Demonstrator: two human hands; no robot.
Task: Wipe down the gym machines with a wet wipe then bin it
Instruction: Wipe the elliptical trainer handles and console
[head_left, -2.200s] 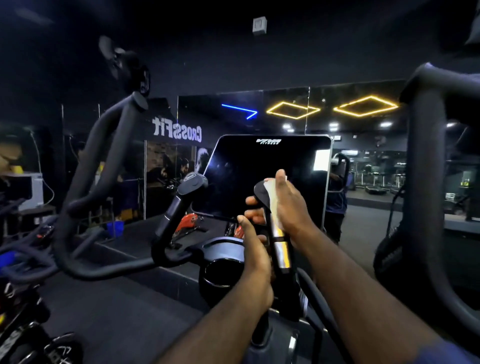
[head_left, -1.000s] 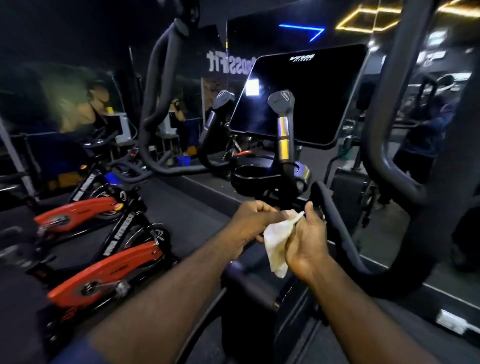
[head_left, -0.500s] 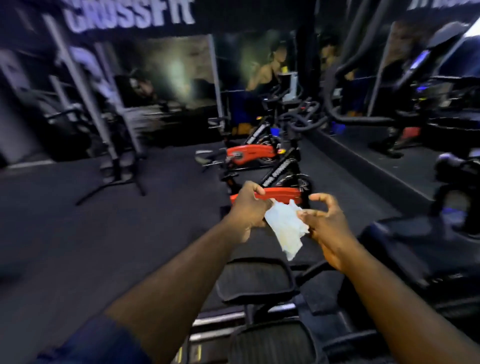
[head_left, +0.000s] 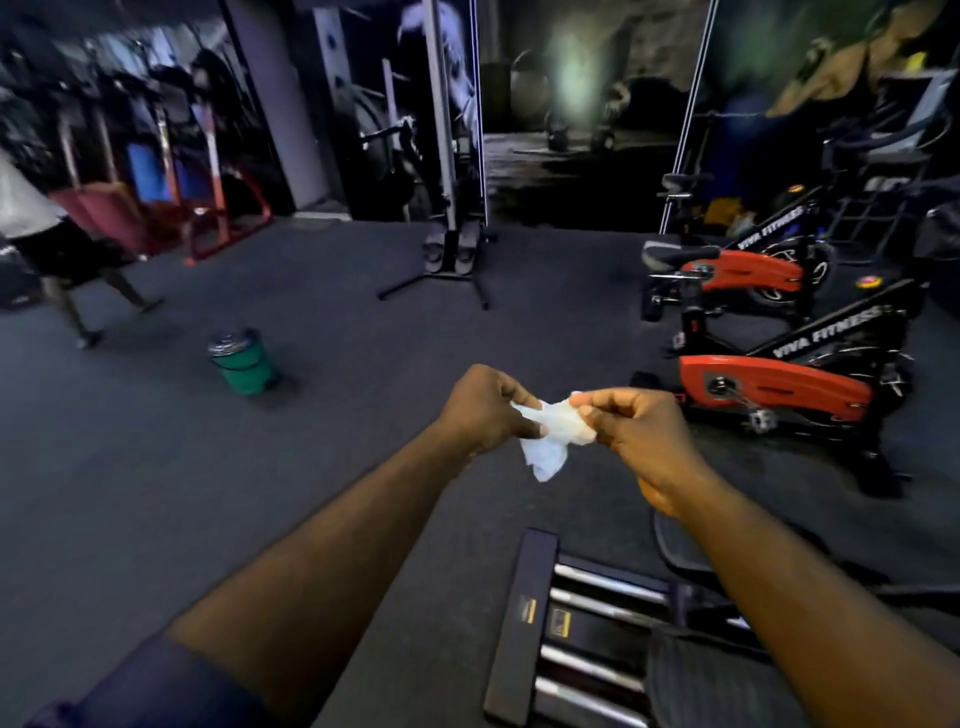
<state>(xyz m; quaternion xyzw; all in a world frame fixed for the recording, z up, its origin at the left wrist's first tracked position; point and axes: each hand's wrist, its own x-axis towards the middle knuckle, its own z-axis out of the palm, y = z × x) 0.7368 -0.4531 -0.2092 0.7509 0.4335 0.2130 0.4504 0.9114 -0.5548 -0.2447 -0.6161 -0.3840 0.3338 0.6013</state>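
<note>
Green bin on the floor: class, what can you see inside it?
Only a shiny, crumpled lining shows at the top of the green bin. Its contents are hidden by the blur and the low angle.

We see the crumpled white wet wipe (head_left: 548, 439) only in part, its ends covered by fingers of the left hand (head_left: 485, 410) and the right hand (head_left: 641, 436) | small green round bin (head_left: 245, 366): we cannot see inside | person in a white top (head_left: 31, 223): blurred, cut by left edge | black machine base with silver rails (head_left: 524, 639): runs off bottom edge
</note>
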